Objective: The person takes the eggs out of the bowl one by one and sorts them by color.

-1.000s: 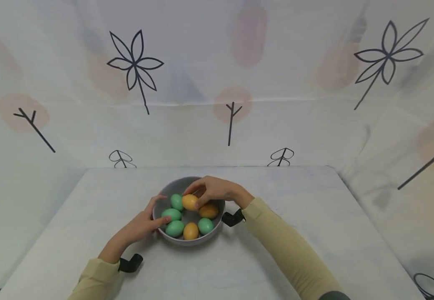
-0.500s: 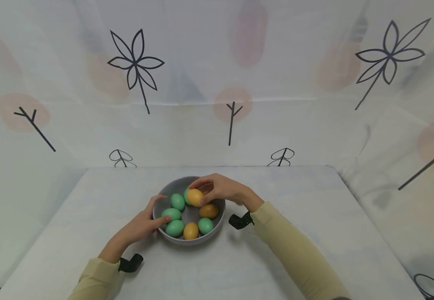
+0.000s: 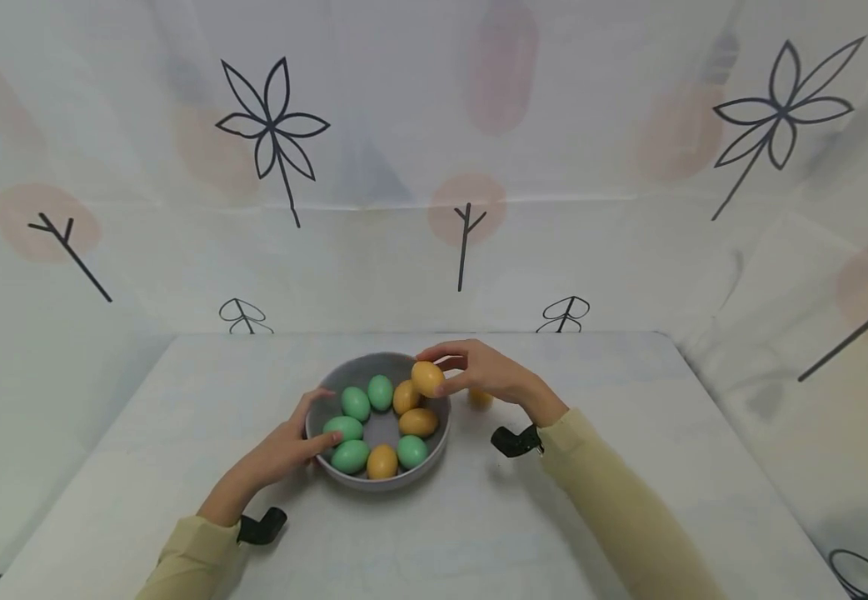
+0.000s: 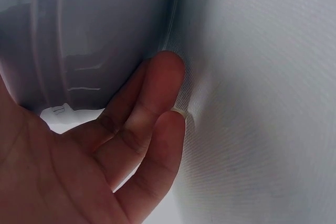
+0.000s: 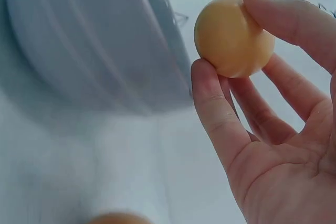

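Nearest, my left hand (image 3: 284,452) grips the grey bowl (image 3: 381,430) at nine o'clock. Farther off, my right hand (image 3: 490,371), pinching a yellow egg (image 3: 426,379), has swung from twelve to the two o'clock rim; I judge the egg is being taken out. It looks smooth, evenly coloured and softly shiny.

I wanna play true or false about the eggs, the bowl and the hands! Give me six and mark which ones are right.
1. The right hand holds a yellow egg. True.
2. The left hand touches the gray bowl. True.
3. The bowl is upside down. False: it stands upright.
4. Five green eggs lie in the bowl. True.
5. The bowl holds only green eggs. False: yellow eggs lie in it too.
6. Every egg is in the bowl. False: one more yellow egg is on the table.
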The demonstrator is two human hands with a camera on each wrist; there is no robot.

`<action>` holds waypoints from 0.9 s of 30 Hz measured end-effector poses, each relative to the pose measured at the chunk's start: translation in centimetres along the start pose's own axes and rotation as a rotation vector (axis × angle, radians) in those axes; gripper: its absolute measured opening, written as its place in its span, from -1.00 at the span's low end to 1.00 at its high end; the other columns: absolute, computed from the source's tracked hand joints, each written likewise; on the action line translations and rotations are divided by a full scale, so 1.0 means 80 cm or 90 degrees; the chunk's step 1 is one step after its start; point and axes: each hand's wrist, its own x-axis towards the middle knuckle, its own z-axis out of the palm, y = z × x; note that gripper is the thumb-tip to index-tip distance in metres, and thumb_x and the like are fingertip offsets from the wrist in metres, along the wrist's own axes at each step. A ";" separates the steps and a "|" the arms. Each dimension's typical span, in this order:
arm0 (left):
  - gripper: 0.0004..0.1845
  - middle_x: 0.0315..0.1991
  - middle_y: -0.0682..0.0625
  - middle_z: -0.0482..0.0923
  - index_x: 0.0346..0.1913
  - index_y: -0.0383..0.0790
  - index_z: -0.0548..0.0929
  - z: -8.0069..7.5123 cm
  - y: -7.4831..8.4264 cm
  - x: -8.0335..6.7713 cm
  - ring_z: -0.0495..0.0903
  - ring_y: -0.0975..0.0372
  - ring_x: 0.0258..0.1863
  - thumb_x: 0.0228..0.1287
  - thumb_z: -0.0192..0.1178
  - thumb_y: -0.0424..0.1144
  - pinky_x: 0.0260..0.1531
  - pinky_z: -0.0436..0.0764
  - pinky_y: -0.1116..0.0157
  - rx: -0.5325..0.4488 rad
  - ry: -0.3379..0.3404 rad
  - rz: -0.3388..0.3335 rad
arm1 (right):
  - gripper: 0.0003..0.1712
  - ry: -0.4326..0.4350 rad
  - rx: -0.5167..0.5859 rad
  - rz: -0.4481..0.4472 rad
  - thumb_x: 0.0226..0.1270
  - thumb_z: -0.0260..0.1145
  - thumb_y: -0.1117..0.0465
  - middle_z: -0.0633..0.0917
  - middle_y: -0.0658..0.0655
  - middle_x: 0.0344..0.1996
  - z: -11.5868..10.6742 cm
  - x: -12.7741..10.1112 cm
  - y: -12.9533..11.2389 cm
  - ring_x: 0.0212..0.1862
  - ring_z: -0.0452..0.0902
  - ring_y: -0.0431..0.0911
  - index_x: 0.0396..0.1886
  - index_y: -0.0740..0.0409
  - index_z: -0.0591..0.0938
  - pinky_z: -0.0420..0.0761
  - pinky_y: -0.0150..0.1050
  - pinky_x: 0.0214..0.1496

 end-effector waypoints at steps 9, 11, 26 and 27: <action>-0.23 0.26 -0.32 0.30 0.47 0.13 0.08 0.002 0.000 0.000 0.52 0.08 -0.29 0.34 0.23 0.11 -0.35 0.47 0.16 -0.004 -0.002 0.003 | -0.27 0.077 0.029 0.042 0.15 0.47 0.32 0.49 0.15 0.31 -0.036 -0.040 0.020 0.31 0.37 0.11 0.35 0.22 0.48 0.40 -0.07 0.25; -0.24 0.23 -0.31 0.32 0.47 0.12 0.08 0.002 0.000 0.000 0.52 0.09 -0.32 0.34 0.23 0.11 -0.35 0.47 0.16 -0.003 0.001 0.003 | -0.27 0.093 0.027 0.047 0.14 0.47 0.33 0.48 0.15 0.32 -0.044 -0.047 0.023 0.32 0.35 0.13 0.35 0.20 0.48 0.40 -0.02 0.26; -0.24 0.20 -0.29 0.36 0.47 0.14 0.09 0.001 0.000 0.000 0.51 0.08 -0.30 0.34 0.23 0.12 -0.34 0.46 0.16 -0.002 0.004 0.006 | -0.24 0.207 0.012 0.111 0.19 0.45 0.32 0.46 0.21 0.33 -0.074 -0.097 0.071 0.31 0.38 0.13 0.40 0.27 0.42 0.45 -0.12 0.20; -0.24 0.20 -0.29 0.36 0.46 0.14 0.09 0.001 0.000 0.000 0.51 0.08 -0.29 0.34 0.23 0.12 -0.34 0.46 0.16 0.000 0.005 0.005 | -0.24 0.215 0.008 0.117 0.19 0.45 0.32 0.47 0.21 0.32 -0.075 -0.100 0.075 0.31 0.39 0.12 0.40 0.27 0.42 0.45 -0.14 0.19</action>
